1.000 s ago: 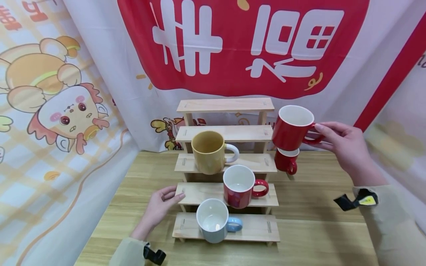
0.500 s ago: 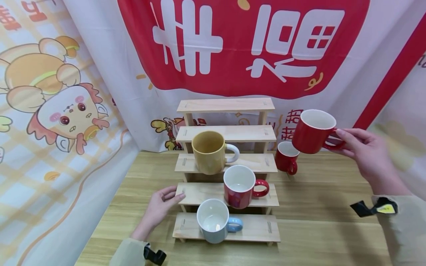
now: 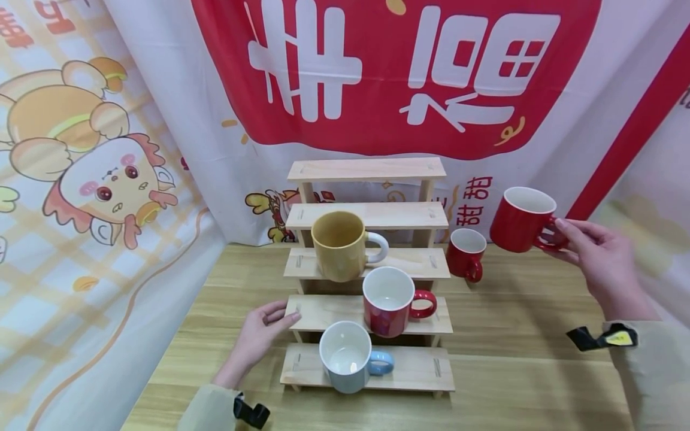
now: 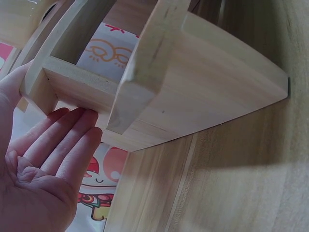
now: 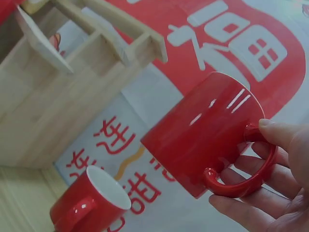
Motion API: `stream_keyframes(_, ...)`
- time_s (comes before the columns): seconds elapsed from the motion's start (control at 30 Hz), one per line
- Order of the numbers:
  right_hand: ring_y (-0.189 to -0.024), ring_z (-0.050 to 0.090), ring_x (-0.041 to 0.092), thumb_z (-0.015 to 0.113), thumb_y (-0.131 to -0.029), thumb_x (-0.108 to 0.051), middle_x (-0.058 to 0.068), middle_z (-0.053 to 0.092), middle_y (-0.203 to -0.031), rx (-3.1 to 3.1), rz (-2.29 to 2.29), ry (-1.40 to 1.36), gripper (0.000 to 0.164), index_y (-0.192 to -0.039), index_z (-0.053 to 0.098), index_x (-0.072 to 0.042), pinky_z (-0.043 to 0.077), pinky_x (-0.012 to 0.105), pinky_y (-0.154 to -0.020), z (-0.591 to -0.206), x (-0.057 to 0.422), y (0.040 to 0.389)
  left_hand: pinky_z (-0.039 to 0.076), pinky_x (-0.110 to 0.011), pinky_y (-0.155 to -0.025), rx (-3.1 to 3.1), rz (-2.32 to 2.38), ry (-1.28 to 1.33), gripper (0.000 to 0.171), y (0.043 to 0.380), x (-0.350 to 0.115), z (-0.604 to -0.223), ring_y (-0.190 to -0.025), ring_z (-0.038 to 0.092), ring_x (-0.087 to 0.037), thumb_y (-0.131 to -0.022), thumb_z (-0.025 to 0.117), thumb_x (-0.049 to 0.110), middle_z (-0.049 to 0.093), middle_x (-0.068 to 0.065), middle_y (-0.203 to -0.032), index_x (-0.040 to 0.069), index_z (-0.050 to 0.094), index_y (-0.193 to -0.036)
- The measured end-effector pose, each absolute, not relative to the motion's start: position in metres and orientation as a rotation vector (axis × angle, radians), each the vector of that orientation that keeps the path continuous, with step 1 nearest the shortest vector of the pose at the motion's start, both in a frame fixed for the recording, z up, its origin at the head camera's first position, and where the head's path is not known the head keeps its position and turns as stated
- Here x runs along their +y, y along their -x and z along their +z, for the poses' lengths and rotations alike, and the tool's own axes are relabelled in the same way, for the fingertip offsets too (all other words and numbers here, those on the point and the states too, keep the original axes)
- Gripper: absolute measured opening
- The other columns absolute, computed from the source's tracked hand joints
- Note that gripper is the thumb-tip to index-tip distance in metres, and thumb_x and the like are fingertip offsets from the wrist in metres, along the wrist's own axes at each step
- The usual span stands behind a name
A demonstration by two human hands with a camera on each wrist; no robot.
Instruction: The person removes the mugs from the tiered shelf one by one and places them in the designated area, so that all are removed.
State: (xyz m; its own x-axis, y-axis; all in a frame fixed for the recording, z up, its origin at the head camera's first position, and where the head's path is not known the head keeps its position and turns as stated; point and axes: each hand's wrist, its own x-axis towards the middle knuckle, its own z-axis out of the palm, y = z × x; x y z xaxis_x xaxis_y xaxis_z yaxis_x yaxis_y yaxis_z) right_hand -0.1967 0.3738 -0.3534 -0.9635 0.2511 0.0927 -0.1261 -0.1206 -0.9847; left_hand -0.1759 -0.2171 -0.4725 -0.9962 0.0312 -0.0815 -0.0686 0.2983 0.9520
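My right hand (image 3: 606,260) holds a large red mug (image 3: 517,224) by its handle, up in the air right of a stepped wooden shelf (image 3: 363,170). In the right wrist view the thumb lies on top of the handle (image 5: 241,186), with fingers behind it. My left hand (image 3: 261,332) grips the left end of the shelf's second step from the bottom, thumb above and fingertips (image 4: 89,116) against the wood below. On the shelf stand a yellow mug (image 3: 336,254) with a white handle, a shiny red mug (image 3: 385,311) and a light blue mug (image 3: 345,365).
A small red mug (image 3: 465,257) stands on the wooden table (image 3: 507,335), close to the shelf's right side and below the held mug. Behind the shelf hangs a red and white printed cloth (image 3: 377,131). Another patterned cloth (image 3: 108,179) borders the left.
My right hand has carried the large red mug rightward and slightly down, away from the shelf, uncovering the small red mug. My left hand and the shelf mugs stay put.
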Motion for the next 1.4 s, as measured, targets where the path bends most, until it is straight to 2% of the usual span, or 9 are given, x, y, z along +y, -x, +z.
stream_keyframes(0.2,-0.084,0.074,0.013,0.078,-0.089,-0.027,-0.002,0.076,-0.096,-1.841,2.160,0.221,0.039,-0.123,0.073,-0.007,0.061,0.029,-0.068,-0.366,0.380,0.205,0.051,-0.042,-0.101,2.470,1.805,0.031,0.072,0.176,-0.217,-0.472,-0.120,0.063,-0.032,-0.087,0.081,0.040,0.063,-0.021,-0.133,0.001,0.055,-0.141)
stream_keyframes(0.33,-0.083,0.074,0.012,0.079,-0.088,-0.027,-0.003,0.076,-0.094,-1.790,2.159,0.274,0.040,-0.122,0.074,-0.007,0.061,0.028,-0.068,-0.379,0.384,0.214,0.051,-0.042,-0.101,2.468,1.808,0.031,0.071,0.177,-0.217,-0.472,-0.119,0.063,-0.032,-0.087,0.082,0.040,0.064,-0.020,-0.132,0.001,0.056,-0.141)
stream_keyframes(0.57,-0.081,0.074,0.009,0.075,-0.094,-0.024,-0.008,0.075,-0.088,-1.841,2.103,0.333,0.030,-0.117,0.072,-0.005,0.060,0.026,-0.069,-0.416,0.386,0.229,0.051,-0.042,-0.102,2.455,1.816,0.034,0.071,0.176,-0.217,-0.472,-0.119,0.063,-0.031,-0.087,0.082,0.040,0.065,-0.020,-0.131,0.001,0.056,-0.141)
stream_keyframes(0.8,-0.079,0.074,0.010,0.070,-0.098,-0.015,-0.008,0.075,-0.089,-1.794,2.139,0.334,0.008,-0.102,0.073,-0.009,0.060,0.028,-0.067,-0.452,0.385,0.240,0.051,-0.042,-0.102,2.455,1.819,0.038,0.069,0.176,-0.217,-0.472,-0.119,0.064,-0.031,-0.087,0.082,0.038,0.065,-0.019,-0.131,0.001,0.057,-0.140)
stream_keyframes(0.9,-0.079,0.074,0.009,0.069,-0.098,-0.015,-0.008,0.075,-0.089,-1.799,2.147,0.357,0.014,-0.107,0.072,-0.005,0.060,0.028,-0.067,-0.462,0.384,0.244,0.051,-0.042,-0.101,2.457,1.820,0.039,0.069,0.176,-0.217,-0.472,-0.118,0.064,-0.031,-0.087,0.082,0.037,0.065,-0.019,-0.130,0.001,0.057,-0.140)
stream_keyframes(1.03,-0.079,0.073,0.005,0.069,-0.098,-0.021,-0.012,0.074,-0.087,-1.879,2.082,0.437,0.045,-0.130,0.059,0.010,0.060,0.027,-0.068,-0.468,0.380,0.247,0.052,-0.041,-0.100,2.461,1.827,0.035,0.068,0.175,-0.217,-0.473,-0.117,0.064,-0.031,-0.087,0.082,0.036,0.066,-0.019,-0.129,0.000,0.057,-0.139)
stream_keyframes(1.1,-0.079,0.072,0.004,0.069,-0.099,-0.023,-0.014,0.073,-0.087,-1.911,2.042,0.470,0.055,-0.137,0.053,0.013,0.060,0.026,-0.068,-0.469,0.377,0.248,0.052,-0.041,-0.100,2.462,1.827,0.034,0.068,0.176,-0.217,-0.473,-0.117,0.064,-0.031,-0.087,0.082,0.036,0.066,-0.019,-0.129,0.000,0.057,-0.139)
stream_keyframes(1.4,-0.080,0.071,0.001,0.068,-0.099,-0.022,-0.016,0.072,-0.088,-1.934,2.009,0.509,0.050,-0.135,0.056,0.010,0.060,0.024,-0.068,-0.476,0.371,0.251,0.052,-0.041,-0.101,2.466,1.822,0.035,0.068,0.175,-0.216,-0.472,-0.118,0.064,-0.031,-0.087,0.082,0.037,0.066,-0.019,-0.129,0.001,0.057,-0.139)
